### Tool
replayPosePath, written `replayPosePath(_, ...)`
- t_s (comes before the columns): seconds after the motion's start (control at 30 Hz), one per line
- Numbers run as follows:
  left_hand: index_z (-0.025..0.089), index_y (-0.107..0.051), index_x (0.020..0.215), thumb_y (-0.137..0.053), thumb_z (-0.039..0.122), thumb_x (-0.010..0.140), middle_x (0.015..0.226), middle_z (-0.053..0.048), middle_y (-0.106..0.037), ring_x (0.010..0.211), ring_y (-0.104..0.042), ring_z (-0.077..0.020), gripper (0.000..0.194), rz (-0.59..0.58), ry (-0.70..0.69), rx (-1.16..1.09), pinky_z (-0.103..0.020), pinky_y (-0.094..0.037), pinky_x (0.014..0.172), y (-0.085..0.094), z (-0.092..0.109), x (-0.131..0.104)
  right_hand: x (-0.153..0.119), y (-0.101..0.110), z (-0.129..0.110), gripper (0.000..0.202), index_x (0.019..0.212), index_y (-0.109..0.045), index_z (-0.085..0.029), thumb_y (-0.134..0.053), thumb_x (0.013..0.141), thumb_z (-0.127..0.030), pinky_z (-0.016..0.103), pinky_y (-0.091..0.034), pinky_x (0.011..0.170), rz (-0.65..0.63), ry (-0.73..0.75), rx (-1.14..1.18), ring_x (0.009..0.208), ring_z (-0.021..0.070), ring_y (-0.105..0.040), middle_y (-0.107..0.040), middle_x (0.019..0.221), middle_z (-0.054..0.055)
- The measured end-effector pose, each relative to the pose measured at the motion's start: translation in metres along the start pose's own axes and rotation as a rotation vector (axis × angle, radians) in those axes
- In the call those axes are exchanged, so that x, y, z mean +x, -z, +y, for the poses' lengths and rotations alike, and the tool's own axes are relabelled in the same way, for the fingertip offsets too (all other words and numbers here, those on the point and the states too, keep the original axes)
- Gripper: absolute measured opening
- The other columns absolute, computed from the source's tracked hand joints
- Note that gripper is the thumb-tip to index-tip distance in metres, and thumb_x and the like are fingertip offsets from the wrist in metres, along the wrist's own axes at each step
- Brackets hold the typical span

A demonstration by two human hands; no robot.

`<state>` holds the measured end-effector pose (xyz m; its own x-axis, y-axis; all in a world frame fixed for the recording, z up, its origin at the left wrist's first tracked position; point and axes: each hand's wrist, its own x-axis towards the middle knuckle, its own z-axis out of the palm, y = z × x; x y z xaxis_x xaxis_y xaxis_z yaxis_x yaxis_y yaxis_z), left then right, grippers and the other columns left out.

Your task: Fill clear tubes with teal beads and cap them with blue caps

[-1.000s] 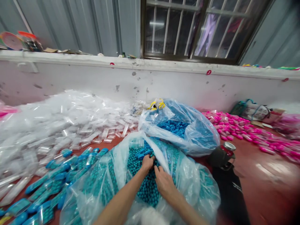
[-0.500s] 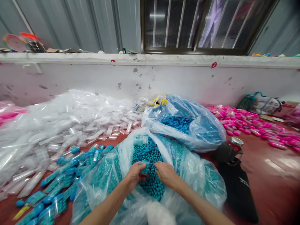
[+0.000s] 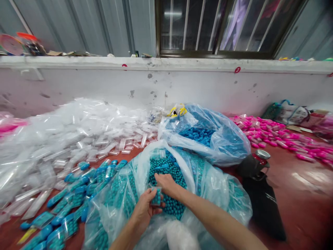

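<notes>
My left hand (image 3: 148, 205) holds a small clear container of teal beads (image 3: 156, 196) over an open plastic bag (image 3: 109, 201). Just above it, my right hand (image 3: 166, 184) has its fingers curled down beside a blue piece (image 3: 162, 167) on the loose teal beads (image 3: 173, 208); whether the fingers grip that piece is hard to tell. Filled containers with blue caps (image 3: 70, 224) lie left of the bag.
Clear empty containers (image 3: 88, 121) are heaped at the left. Behind the beads is a bag of blue parts (image 3: 221, 149). Pink filled pieces (image 3: 281, 135), a silver-lidded jar (image 3: 262, 155) and a black item (image 3: 265, 208) lie at the right.
My right hand has moved left and up, to the blue piece among the beads. My left hand has come slightly down, with the container in it turned more into view.
</notes>
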<state>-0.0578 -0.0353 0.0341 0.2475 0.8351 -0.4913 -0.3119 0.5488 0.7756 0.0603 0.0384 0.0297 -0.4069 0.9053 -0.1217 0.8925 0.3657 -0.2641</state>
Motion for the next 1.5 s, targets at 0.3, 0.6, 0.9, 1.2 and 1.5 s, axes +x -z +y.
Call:
replayPosePath(0.3,0.018,-0.042,0.080,-0.062,0.056,0.059,0.062,0.002,-0.060,0.040,-0.054,-0.0103,0.048,-0.042,-0.062,0.208,-0.017,-0.030,0.033,-0.010,-0.013,0.008,-0.056,0.020,0.025,0.024,0.108,-0.052,-0.019,-0.045,0.086,-0.025,0.027,-0.041,0.076,0.136,0.001,-0.013,0.093,0.0197,-0.056,-0.062,0.097,0.008)
replayPosePath(0.6,0.016,-0.045,0.086,-0.062,0.061,0.054,0.052,0.007,-0.052,0.034,-0.045,-0.0063,0.057,-0.092,-0.117,0.236,-0.016,-0.029,0.031,-0.007,-0.022,0.011,-0.107,0.011,0.015,0.037,0.120,-0.050,-0.015,-0.037,0.086,-0.019,0.029,-0.043,0.082,0.077,0.204,0.429,0.090,0.0178,-0.056,-0.062,0.099,0.009)
replayPosePath(0.9,0.017,-0.045,0.083,-0.064,0.055,0.056,0.055,0.006,-0.054,0.036,-0.046,-0.0070,0.051,-0.067,-0.077,0.143,-0.016,-0.030,0.032,-0.007,-0.021,0.011,-0.095,-0.001,0.032,0.031,0.105,-0.061,-0.016,-0.040,0.085,-0.027,0.030,-0.043,0.080,0.276,-0.103,0.714,0.086,0.0173,-0.058,-0.064,0.096,0.007)
replayPosePath(1.2,0.018,-0.044,0.086,-0.064,0.047,0.061,0.057,0.005,-0.055,0.041,-0.050,-0.0084,0.044,-0.042,-0.051,0.074,-0.018,-0.038,0.037,-0.002,-0.020,0.010,-0.109,0.007,0.018,0.017,0.080,-0.061,-0.017,-0.045,0.081,-0.022,0.023,-0.038,0.064,-0.093,0.067,0.466,0.066,0.0135,-0.052,-0.060,0.070,0.001)
replayPosePath(1.5,0.018,-0.043,0.098,-0.062,0.052,0.065,0.063,0.006,-0.053,0.036,-0.046,-0.0051,0.051,-0.145,-0.220,0.247,-0.016,-0.029,0.031,-0.007,-0.026,0.009,-0.101,0.016,0.011,0.031,0.103,-0.058,-0.017,-0.032,0.088,-0.023,0.024,-0.039,0.066,0.115,0.068,0.713,0.066,0.0123,-0.049,-0.056,0.074,0.000)
